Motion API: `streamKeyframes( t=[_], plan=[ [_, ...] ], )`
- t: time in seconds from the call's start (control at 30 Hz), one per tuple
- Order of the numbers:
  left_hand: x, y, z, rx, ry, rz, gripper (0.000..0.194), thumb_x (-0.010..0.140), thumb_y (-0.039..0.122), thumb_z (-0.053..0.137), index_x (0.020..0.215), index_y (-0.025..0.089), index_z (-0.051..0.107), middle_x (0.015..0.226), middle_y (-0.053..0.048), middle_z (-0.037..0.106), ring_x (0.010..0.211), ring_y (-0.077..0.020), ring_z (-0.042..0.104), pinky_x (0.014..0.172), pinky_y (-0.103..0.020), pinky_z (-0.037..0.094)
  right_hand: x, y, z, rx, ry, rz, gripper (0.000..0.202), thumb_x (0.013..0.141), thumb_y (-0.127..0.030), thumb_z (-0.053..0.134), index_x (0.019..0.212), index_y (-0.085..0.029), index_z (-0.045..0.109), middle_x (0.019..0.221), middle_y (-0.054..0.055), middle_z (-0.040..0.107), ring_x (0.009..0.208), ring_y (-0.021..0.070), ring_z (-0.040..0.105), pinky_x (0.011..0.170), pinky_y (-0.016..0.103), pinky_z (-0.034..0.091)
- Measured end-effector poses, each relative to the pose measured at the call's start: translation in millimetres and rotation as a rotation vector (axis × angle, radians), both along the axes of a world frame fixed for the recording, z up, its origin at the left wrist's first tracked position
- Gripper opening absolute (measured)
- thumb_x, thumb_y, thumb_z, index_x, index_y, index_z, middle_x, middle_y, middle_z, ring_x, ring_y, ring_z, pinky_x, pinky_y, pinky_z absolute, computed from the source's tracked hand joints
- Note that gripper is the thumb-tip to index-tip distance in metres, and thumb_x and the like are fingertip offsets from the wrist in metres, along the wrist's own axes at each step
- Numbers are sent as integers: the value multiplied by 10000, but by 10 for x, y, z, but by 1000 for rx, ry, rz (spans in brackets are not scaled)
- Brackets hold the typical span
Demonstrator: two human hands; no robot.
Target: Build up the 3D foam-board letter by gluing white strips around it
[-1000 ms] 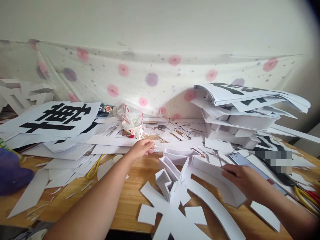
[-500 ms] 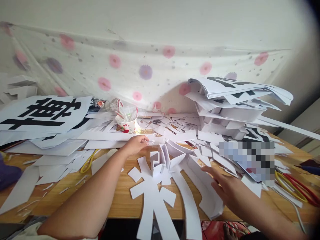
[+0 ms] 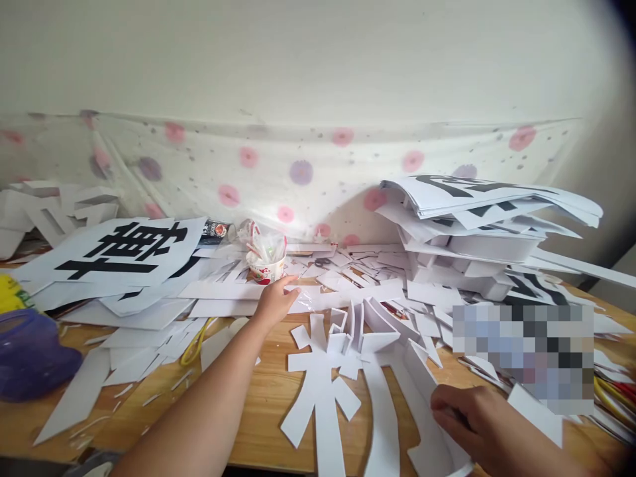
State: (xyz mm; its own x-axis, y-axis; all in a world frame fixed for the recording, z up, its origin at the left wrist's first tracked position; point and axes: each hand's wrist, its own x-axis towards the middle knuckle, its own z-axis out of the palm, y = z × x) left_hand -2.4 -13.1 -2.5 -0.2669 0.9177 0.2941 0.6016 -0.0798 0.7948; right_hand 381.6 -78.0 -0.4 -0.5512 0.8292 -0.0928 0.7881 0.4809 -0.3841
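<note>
My left hand (image 3: 279, 301) reaches over the long white strips in the middle of the table, its thumb and finger apart. Beside its fingertips lies a crinkled piece of clear plastic (image 3: 307, 299). My right hand (image 3: 470, 419) has curled fingers at the raised wall of a white foam-board letter (image 3: 440, 434); whatever they grip, if anything, is hidden. Between the hands lies a flat white cut-out character (image 3: 322, 384) with several arms. Small upright white walls (image 3: 355, 331) stand at its upper right, with a curved flat piece (image 3: 382, 411) below them.
At the back stands a paper tub (image 3: 265, 270) stuffed with plastic. Printed sheets (image 3: 124, 255) lie at left, near a purple object (image 3: 34, 354) and yellow-handled scissors (image 3: 196, 344). A tall stack of sheets and boards (image 3: 477, 225) rises at right. White scraps cover much of the table.
The view has tilted up and turned left. My left hand's fingers have parted beside the clear plastic. My right hand's stretched fingers have curled and moved nearer along the foam-board letter's wall.
</note>
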Motion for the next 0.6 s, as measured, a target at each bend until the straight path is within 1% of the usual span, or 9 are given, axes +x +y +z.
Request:
streamKeyframes(
  t=[0.1, 0.23, 0.3, 0.37, 0.43, 0.5, 0.53, 0.57, 0.6],
  plan=[
    [163, -100, 133, 156, -76, -19, 431, 868, 383, 569, 1230, 156, 621, 1230, -123, 660, 1078, -255, 636, 975, -402, 486, 47, 26, 57, 137, 76, -53, 297, 914, -421, 468, 994, -251, 698, 661, 24, 684, 578, 192, 627, 541, 275, 415],
    [486, -442, 535, 368, -162, -53, 471, 907, 424, 466, 1248, 132, 610, 1274, -118, 642, 1178, -259, 600, 998, -359, 488, 84, 69, 122, 411, 229, -133, 344, 917, -455, 494, 1165, -253, 622, 691, 13, 652, 501, 154, 577, 489, 266, 446],
    [680, -717, 753, 441, -146, -89, 388, 902, 402, 512, 1175, 171, 661, 1286, -84, 640, 1226, -254, 567, 1070, -368, 436, 15, 62, 129, 496, 374, -71, 407, 912, -396, 530, 1300, -273, 514, 857, 35, 675, 595, 152, 609, 579, 275, 521],
    [887, -1017, 871, 488, -41, -245, 303, 902, 340, 533, 1125, 216, 696, 1239, -65, 670, 1197, -252, 590, 1063, -397, 452, -126, 23, 145, 513, 509, 39, 682, 867, -339, 608, 1469, -312, 289, 1100, 78, 660, 745, 174, 651, 688, 310, 567],
    [1082, -1279, 832, 541, 118, -439, 290, 885, 269, 560, 1142, 282, 694, 1220, -47, 681, 1190, -256, 597, 1039, -428, 477, -299, -44, 205, 466, 631, 155, 979, 799, -308, 695, 1536, -328, 51, 1277, 128, 591, 818, 197, 668, 682, 320, 583],
    [1230, -1460, 650, 544, 195, -680, 347, 845, 298, 613, 1180, 364, 673, 1157, -25, 712, 1183, -271, 603, 1123, -482, 381, -450, -130, 321, 432, 742, 258, 1085, 764, -279, 735, 1539, -321, -23, 1282, 147, 593, 829, 210, 684, 660, 304, 585],
    [1277, -1521, 531, 489, 156, -814, 378, 823, 371, 650, 1200, 396, 659, 1162, -18, 711, 1162, -277, 618, 1142, -482, 356, -505, -175, 393, 436, 780, 319, 1039, 770, -258, 730, 1539, -330, 34, 1255, 137, 613, 862, 218, 691, 693, 304, 586],
    [1307, -1568, 412, 369, 98, -888, 370, 815, 408, 672, 1184, 432, 662, 1211, -8, 689, 1157, -267, 625, 1133, -445, 377, -544, -219, 468, 443, 798, 386, 938, 788, -232, 709, 1525, -345, 140, 1222, 120, 634, 907, 222, 692, 736, 305, 583],
    [1319, -1610, 304, 312, 74, -860, 369, 861, 395, 621, 1229, 424, 636, 1260, -29, 661, 1171, -264, 617, 1084, -422, 444, -570, -258, 539, 450, 796, 447, 806, 808, -209, 682, 1487, -351, 272, 1190, 103, 650, 952, 223, 688, 776, 304, 577]
  ],
)
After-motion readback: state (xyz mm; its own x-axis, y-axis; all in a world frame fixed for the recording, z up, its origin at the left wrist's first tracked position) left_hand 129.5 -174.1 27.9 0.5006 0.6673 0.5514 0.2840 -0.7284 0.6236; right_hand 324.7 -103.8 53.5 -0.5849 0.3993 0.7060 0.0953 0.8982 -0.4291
